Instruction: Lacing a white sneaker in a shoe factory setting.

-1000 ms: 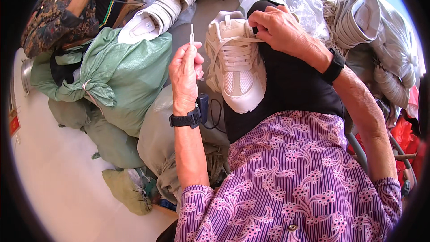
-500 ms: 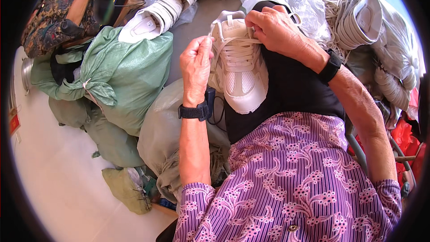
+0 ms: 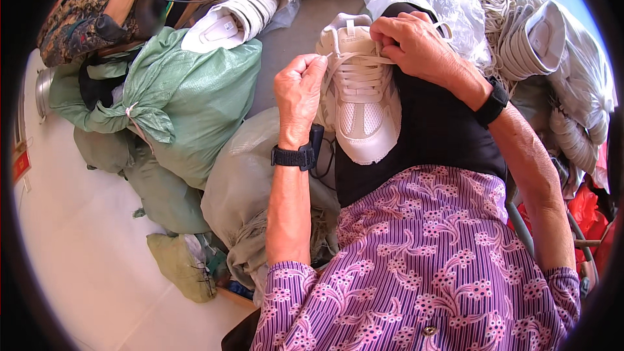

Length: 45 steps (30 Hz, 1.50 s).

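The shoe (image 3: 368, 144) lay at the left edge of my lap (image 3: 448, 123), toe towards me, presumably so its lace (image 3: 361, 82) faced up, my left grip (image 3: 299, 86) pinching a thin pale tip (image 3: 329, 56), my right grip (image 3: 418, 44) pinching the lace.

Left hand (image 3: 299, 91) now just beside the shoe (image 3: 358, 94).
A second ago it was farther left, lace tip (image 3: 329, 55) upright; now the tip slants from its pinch toward the shoe's left edge.
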### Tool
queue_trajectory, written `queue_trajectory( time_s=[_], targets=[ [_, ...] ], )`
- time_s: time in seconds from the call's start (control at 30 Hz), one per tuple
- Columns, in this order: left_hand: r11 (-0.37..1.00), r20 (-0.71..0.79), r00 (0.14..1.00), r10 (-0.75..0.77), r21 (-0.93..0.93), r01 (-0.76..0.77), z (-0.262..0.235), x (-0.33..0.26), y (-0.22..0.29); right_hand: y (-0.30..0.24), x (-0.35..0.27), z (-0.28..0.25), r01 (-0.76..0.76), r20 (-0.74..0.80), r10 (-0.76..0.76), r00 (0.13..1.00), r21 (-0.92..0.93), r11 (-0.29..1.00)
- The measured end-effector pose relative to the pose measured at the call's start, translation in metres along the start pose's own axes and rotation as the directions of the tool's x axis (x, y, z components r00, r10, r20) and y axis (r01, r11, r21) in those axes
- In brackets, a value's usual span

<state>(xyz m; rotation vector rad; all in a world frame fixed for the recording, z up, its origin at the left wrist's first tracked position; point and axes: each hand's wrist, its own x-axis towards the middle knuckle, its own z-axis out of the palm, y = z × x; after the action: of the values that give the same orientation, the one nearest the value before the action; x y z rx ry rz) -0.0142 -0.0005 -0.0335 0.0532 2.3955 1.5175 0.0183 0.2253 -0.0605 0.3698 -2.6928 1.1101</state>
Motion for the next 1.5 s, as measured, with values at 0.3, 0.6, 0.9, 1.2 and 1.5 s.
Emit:
queue_trajectory(
  time_s=[0.3,0.6,0.9,1.2,1.5],
  targets=[
    [0.999,0.003,1.000,0.022,0.033,-0.022,0.001,0.011,0.001,0.000,-0.001,0.001,-0.018,-0.003,0.018,1.000,-0.004,1.000],
    [0.956,-0.011,0.985,0.171,0.243,-0.163,0.014,0.017,0.008,0.000,-0.001,-0.001,-0.026,0.010,0.026,1.000,-0.016,1.000],
    [0.980,0.008,0.989,0.150,0.130,-0.150,0.009,0.013,-0.017,0.007,0.031,0.002,0.049,0.055,-0.048,0.997,-0.019,0.999],
    [0.977,0.136,0.989,-0.055,-0.195,0.081,0.008,0.013,-0.028,-0.011,0.051,0.039,0.075,0.181,-0.088,0.980,0.078,0.994],
    [0.980,0.158,0.985,-0.070,-0.174,0.098,0.007,0.014,-0.018,-0.025,0.065,0.037,-0.226,0.374,0.213,0.902,-0.009,0.974]
  ],
)
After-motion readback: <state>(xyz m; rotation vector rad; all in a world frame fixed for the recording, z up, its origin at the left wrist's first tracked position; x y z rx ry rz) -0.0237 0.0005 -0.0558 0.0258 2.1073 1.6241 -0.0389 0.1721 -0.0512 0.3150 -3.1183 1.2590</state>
